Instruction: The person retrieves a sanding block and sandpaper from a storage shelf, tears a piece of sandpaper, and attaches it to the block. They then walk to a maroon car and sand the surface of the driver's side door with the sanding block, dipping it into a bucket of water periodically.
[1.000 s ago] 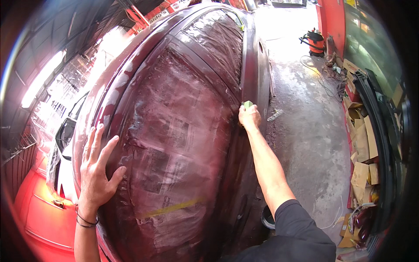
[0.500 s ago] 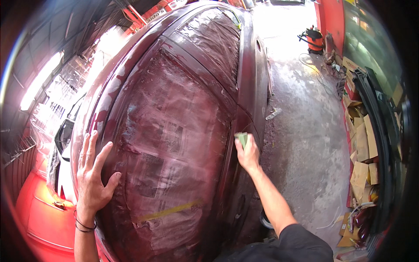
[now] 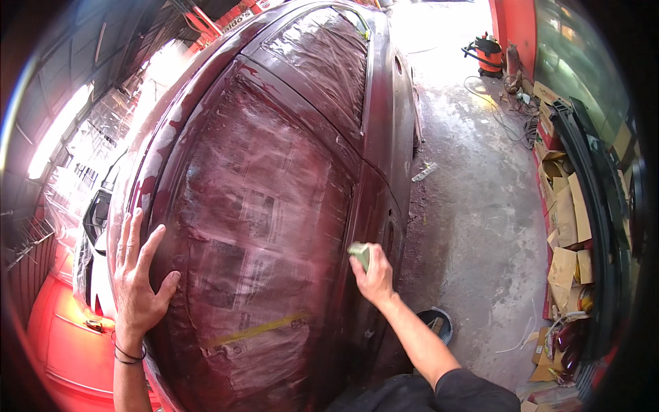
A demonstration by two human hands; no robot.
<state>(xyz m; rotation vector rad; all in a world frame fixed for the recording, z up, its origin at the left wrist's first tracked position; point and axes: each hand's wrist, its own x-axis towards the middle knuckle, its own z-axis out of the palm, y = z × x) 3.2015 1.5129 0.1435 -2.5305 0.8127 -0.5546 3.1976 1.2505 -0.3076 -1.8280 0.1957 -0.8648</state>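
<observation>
Right grip (image 3: 376,279) drawn nearer | clasping green block (image 3: 358,255) | left grip (image 3: 139,294) splayed wide

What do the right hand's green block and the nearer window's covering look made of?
Green block: perhaps foam or rubber, matt; its even, dull faces leave it open.
Window covering: probably newspaper, under a reddish film; wrinkles and faint printed columns show.

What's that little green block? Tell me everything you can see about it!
The green block is small and pale green, with flat faces and straight edges. It looks a bit like firm foam, but I can't be sure. The fingers and thumb of the right hand grip it, hiding part of it. It's over the dark red car, beside the covered window.
</observation>
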